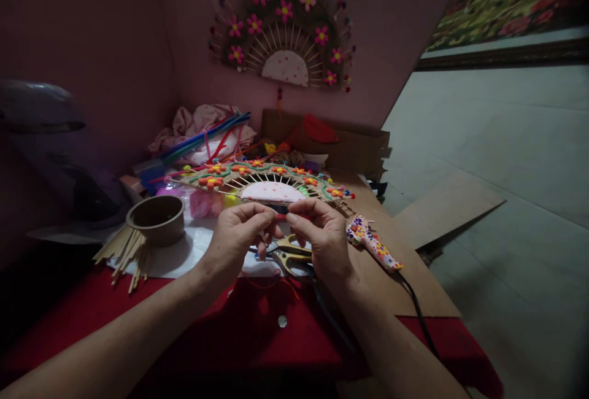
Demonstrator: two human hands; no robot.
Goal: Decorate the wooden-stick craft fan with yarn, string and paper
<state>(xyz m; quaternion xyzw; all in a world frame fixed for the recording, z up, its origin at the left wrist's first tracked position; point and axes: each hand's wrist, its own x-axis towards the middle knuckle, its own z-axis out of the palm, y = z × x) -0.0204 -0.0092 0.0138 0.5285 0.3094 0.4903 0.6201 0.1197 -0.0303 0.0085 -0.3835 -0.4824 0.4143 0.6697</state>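
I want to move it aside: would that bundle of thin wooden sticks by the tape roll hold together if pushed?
Probably not. The sticks lie loose and fanned, with no tie visible, so they would likely scatter. They look thin, so likely light, and may roll across the red cloth.

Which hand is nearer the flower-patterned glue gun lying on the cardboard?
Right. The right hand sits just beside the flower-patterned glue gun, apart from it; the left hand is farther, across the yellow-handled scissors.

Scissors (289, 253) lie just below the hands; a fan-shaped craft (267, 181) blocks the far side. Sticks (123, 253) and tape roll (156, 219) crowd the left, a glue gun (372, 241) the right. Red cloth (239, 331) nearby lies open.
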